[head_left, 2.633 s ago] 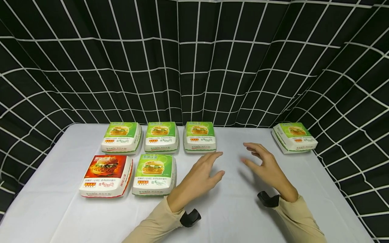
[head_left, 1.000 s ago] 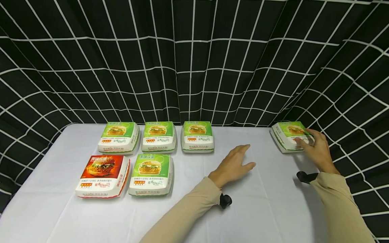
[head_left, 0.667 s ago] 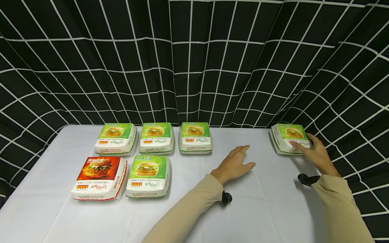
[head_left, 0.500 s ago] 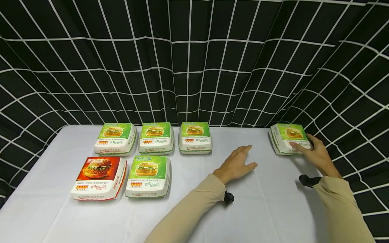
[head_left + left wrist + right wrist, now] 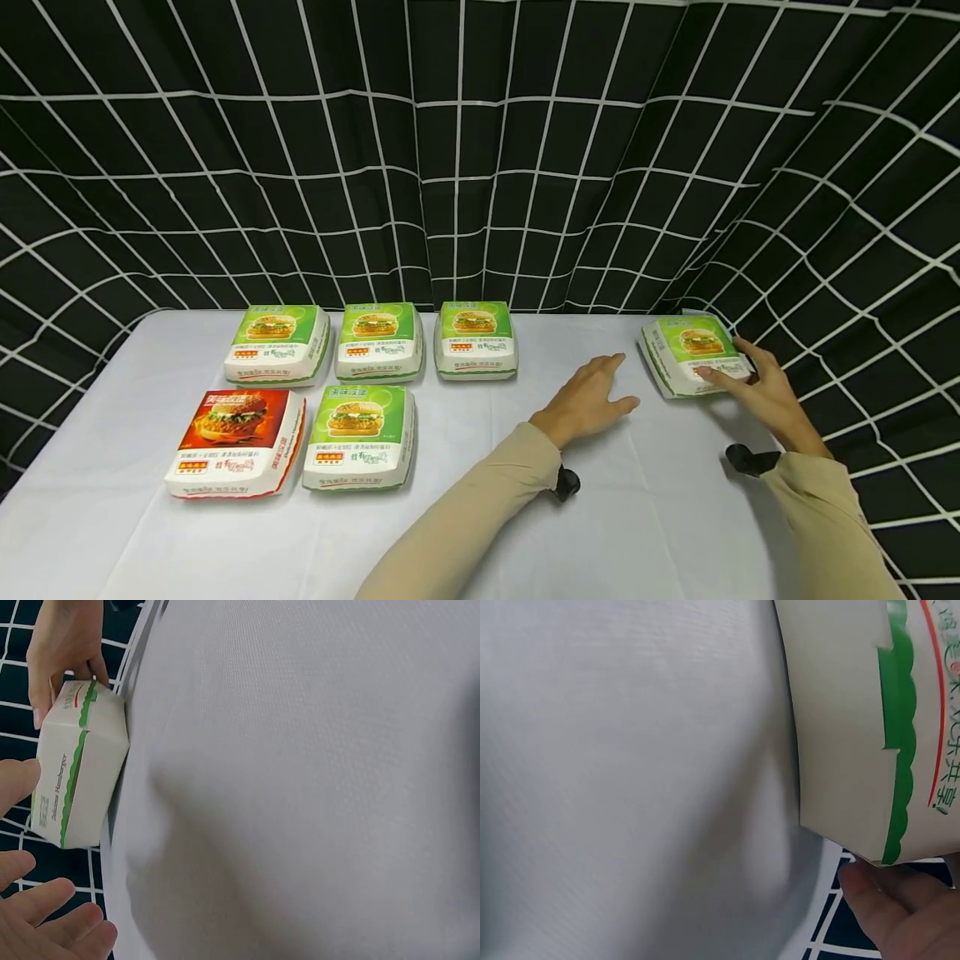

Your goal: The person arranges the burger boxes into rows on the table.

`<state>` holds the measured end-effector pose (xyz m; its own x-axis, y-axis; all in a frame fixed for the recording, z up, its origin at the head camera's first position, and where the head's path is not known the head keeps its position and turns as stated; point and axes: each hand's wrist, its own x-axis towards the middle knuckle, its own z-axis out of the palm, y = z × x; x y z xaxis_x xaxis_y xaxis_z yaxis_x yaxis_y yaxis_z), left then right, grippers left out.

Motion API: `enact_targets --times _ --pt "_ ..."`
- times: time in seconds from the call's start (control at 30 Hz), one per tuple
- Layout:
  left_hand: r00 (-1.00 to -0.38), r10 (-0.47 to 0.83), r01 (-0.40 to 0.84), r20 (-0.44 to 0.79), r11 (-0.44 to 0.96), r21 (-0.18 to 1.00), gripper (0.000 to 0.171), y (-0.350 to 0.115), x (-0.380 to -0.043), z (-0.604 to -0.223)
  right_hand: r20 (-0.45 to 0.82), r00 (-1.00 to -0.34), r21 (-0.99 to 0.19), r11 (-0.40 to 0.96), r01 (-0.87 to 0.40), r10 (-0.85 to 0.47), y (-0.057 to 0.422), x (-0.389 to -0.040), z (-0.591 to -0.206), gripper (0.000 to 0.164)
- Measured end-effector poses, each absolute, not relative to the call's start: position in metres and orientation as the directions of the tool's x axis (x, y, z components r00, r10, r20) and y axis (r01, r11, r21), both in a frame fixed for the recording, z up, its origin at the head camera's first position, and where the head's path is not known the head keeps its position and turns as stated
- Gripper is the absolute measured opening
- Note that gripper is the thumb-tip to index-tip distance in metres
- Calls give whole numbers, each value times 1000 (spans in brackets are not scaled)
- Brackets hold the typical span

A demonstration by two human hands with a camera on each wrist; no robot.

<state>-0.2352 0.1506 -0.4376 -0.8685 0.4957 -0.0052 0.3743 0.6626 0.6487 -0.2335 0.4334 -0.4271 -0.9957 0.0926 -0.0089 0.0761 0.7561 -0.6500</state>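
My right hand (image 5: 768, 396) grips the near right corner of a green-and-white burger box (image 5: 693, 354) on the right of the table, thumb on its front and fingers round its right side. The box sits slightly turned, close over the cloth. In the right wrist view, the box's green scalloped flap (image 5: 898, 727) shows large, with fingertips (image 5: 877, 900) at its lower edge. My left hand (image 5: 588, 400) is held over the table to the left of this box, fingers extended, touching nothing. The left wrist view shows its fingers (image 5: 45, 900) spread, apart from the box (image 5: 75, 772).
Three green burger boxes stand in a back row: left (image 5: 277, 342), middle (image 5: 378, 340) and right (image 5: 476, 340). In front of them are a red burger box (image 5: 238, 442) and another green one (image 5: 360, 437). White cloth covers the table (image 5: 600, 533); a black gridded curtain (image 5: 480, 167) rises behind.
My right hand has reached over to the right-hand green box, gripped it, and shifted it left and nearer to me. My left hand moved right earlier, then stayed nearly still.
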Motion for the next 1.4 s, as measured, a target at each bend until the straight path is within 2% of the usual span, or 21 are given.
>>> enact_targets --times 0.43,0.77,1.13,1.4 --pt "-835 548 372 -48 627 684 76 159 -230 -436 -78 -996 -648 758 77 35 418 -223 -429 89" --pt "-846 524 283 -101 600 748 82 163 -225 -440 -41 -999 -697 717 22 -9 411 -215 -431 82" --pt "-860 507 262 -54 530 807 80 160 -217 -441 -53 -998 -744 667 18 -32 395 -208 -430 79" --pt "-880 476 257 -1 476 841 77 148 -205 -441 -55 -997 -734 679 8 -48 386 -197 -425 81"
